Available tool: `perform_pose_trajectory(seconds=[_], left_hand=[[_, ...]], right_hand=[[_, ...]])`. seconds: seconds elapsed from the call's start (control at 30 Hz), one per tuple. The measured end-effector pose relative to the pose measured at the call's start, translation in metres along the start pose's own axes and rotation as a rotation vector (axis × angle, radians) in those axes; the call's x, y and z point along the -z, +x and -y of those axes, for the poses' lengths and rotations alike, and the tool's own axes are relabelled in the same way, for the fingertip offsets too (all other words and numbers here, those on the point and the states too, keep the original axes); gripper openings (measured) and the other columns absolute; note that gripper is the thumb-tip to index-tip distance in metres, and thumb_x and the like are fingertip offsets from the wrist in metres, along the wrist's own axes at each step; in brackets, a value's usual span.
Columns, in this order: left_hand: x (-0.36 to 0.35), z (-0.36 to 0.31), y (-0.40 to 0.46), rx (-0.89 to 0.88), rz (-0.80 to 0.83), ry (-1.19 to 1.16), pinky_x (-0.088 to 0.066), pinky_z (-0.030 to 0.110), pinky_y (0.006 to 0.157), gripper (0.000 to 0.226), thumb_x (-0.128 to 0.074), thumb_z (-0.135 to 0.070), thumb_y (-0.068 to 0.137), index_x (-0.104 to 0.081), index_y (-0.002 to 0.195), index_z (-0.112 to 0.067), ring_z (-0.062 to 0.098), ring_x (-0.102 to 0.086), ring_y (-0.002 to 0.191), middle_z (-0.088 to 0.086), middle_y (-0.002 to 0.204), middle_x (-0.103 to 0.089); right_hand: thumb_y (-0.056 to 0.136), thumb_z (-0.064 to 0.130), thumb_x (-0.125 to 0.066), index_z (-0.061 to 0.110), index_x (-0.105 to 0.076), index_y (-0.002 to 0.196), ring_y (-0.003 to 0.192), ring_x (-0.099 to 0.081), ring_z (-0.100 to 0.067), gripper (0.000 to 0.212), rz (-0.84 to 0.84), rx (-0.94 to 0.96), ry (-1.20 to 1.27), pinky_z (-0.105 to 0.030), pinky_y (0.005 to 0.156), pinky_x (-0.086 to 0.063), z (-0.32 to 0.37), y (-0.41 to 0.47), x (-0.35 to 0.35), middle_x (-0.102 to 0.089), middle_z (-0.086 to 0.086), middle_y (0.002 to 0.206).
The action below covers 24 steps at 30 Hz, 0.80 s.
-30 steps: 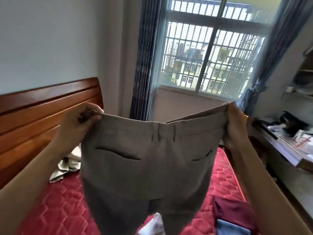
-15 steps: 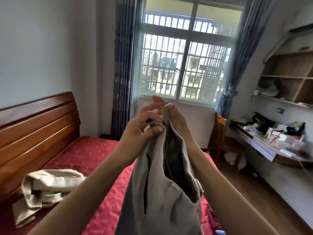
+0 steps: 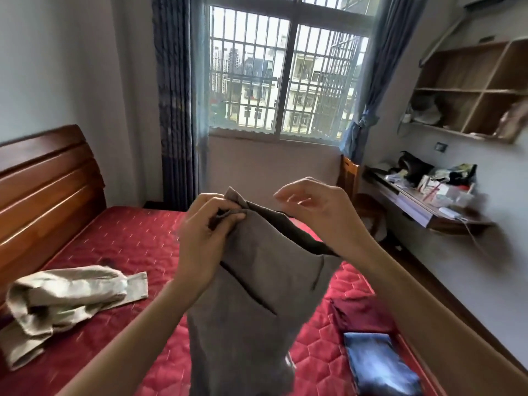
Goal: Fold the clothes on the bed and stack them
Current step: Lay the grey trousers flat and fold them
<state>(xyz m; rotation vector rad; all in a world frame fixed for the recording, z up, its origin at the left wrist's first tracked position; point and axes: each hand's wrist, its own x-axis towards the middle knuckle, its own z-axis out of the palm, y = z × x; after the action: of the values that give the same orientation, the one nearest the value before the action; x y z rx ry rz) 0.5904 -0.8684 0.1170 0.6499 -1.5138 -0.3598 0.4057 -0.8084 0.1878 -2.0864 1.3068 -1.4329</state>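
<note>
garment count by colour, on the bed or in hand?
Grey: 1, trousers, pinched at the waistband by the left hand; right hand is off them.
Beige: 1, crumpled garment.
Maroon: 1, folded garment.
Blue: 1, folded denim.
Total: 4

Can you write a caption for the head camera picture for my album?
Left hand pinches the waistband of grey trousers above the red bed; right hand hovers beside it.
</note>
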Motion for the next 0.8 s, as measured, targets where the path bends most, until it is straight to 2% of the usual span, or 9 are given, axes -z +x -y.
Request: perform_pose_trajectory(seconds=[0.1, 0.17, 0.23, 0.33, 0.43, 0.53, 0.6, 0.7, 0.8], left_hand=[[0.009, 0.002, -0.025, -0.098, -0.039, 0.098, -0.041, 0.012, 0.080, 0.005, -0.072, -0.010, 0.080, -0.070, 0.085, -0.011, 0.007, -0.057, 0.088, 0.002, 0.094, -0.060], [0.014, 0.005, -0.050, -0.123, -0.033, 0.123, -0.041, 0.012, 0.082, 0.009, -0.068, -0.015, 0.084, -0.071, 0.087, -0.008, 0.003, -0.055, 0.091, 0.006, 0.097, -0.059], [0.021, 0.008, -0.076, -0.143, -0.012, 0.125, -0.042, 0.012, 0.083, 0.013, -0.064, -0.020, 0.089, -0.070, 0.089, -0.009, 0.001, -0.053, 0.092, 0.007, 0.098, -0.058], [0.032, 0.014, -0.115, -0.165, 0.050, 0.152, -0.040, 0.012, 0.086, 0.005, -0.059, -0.020, 0.094, -0.063, 0.095, -0.017, -0.002, -0.052, 0.095, 0.003, 0.098, -0.056], [0.047, 0.017, -0.147, -0.195, 0.099, 0.154, -0.038, 0.010, 0.090, 0.011, -0.055, -0.020, 0.099, -0.060, 0.095, -0.011, -0.007, -0.050, 0.104, 0.006, 0.096, -0.056], [0.060, 0.016, -0.167, -0.239, 0.144, 0.177, -0.038, 0.011, 0.091, 0.010, -0.054, -0.014, 0.099, -0.059, 0.095, -0.006, -0.007, -0.048, 0.108, 0.010, 0.097, -0.052], [0.065, 0.015, -0.177, -0.255, 0.162, 0.212, -0.037, 0.012, 0.093, 0.006, -0.055, -0.009, 0.097, -0.059, 0.094, -0.006, -0.006, -0.047, 0.110, 0.012, 0.096, -0.050], [0.067, 0.015, -0.186, -0.238, 0.161, 0.246, -0.037, 0.014, 0.093, 0.005, -0.056, -0.003, 0.092, -0.059, 0.094, -0.006, -0.005, -0.046, 0.110, 0.012, 0.096, -0.050], [0.067, 0.017, -0.188, -0.213, 0.170, 0.262, -0.037, 0.013, 0.092, 0.002, -0.058, -0.007, 0.093, -0.059, 0.095, -0.007, -0.006, -0.047, 0.109, 0.006, 0.098, -0.051]], right_hand=[[0.082, 0.003, -0.069, 0.017, -0.076, 0.094, 0.084, -0.065, -0.001, 0.020, 0.111, 0.090, -0.248, -0.015, 0.078, -0.048, -0.005, -0.042, -0.003, -0.071, 0.015, 0.090], [0.081, 0.006, -0.067, 0.015, -0.077, 0.095, 0.087, -0.064, -0.009, 0.020, 0.166, 0.131, -0.426, -0.023, 0.081, -0.049, -0.012, -0.067, -0.008, -0.072, 0.011, 0.088], [0.078, 0.019, -0.068, 0.018, -0.078, 0.096, 0.093, -0.065, -0.016, 0.020, 0.214, 0.121, -0.596, -0.032, 0.084, -0.046, -0.020, -0.091, -0.015, -0.074, 0.009, 0.089], [0.076, 0.043, -0.065, 0.019, -0.074, 0.103, 0.116, -0.057, -0.015, 0.037, 0.384, -0.018, -0.749, -0.034, 0.092, -0.033, -0.032, -0.122, -0.024, -0.072, 0.010, 0.100], [0.075, 0.061, -0.055, 0.021, -0.067, 0.115, 0.136, -0.031, -0.006, 0.057, 0.612, -0.231, -0.627, -0.031, 0.101, -0.022, -0.044, -0.143, -0.028, -0.061, 0.007, 0.124], [0.074, 0.059, -0.060, 0.025, -0.063, 0.120, 0.139, -0.023, -0.005, 0.058, 0.657, -0.231, -0.543, -0.034, 0.103, -0.020, -0.053, -0.157, -0.036, -0.062, 0.009, 0.122], [0.072, 0.052, -0.061, 0.025, -0.068, 0.112, 0.139, -0.030, -0.013, 0.049, 0.610, -0.204, -0.566, -0.034, 0.100, -0.021, -0.056, -0.166, -0.046, -0.069, 0.009, 0.107], [0.074, 0.041, -0.059, 0.022, -0.074, 0.098, 0.134, -0.042, -0.021, 0.034, 0.593, -0.178, -0.666, -0.041, 0.102, -0.028, -0.062, -0.178, -0.069, -0.073, 0.003, 0.095], [0.072, 0.022, -0.065, 0.015, -0.078, 0.079, 0.118, -0.057, -0.027, 0.016, 0.484, -0.119, -0.669, -0.050, 0.105, -0.033, -0.071, -0.185, -0.088, -0.073, -0.003, 0.078]])
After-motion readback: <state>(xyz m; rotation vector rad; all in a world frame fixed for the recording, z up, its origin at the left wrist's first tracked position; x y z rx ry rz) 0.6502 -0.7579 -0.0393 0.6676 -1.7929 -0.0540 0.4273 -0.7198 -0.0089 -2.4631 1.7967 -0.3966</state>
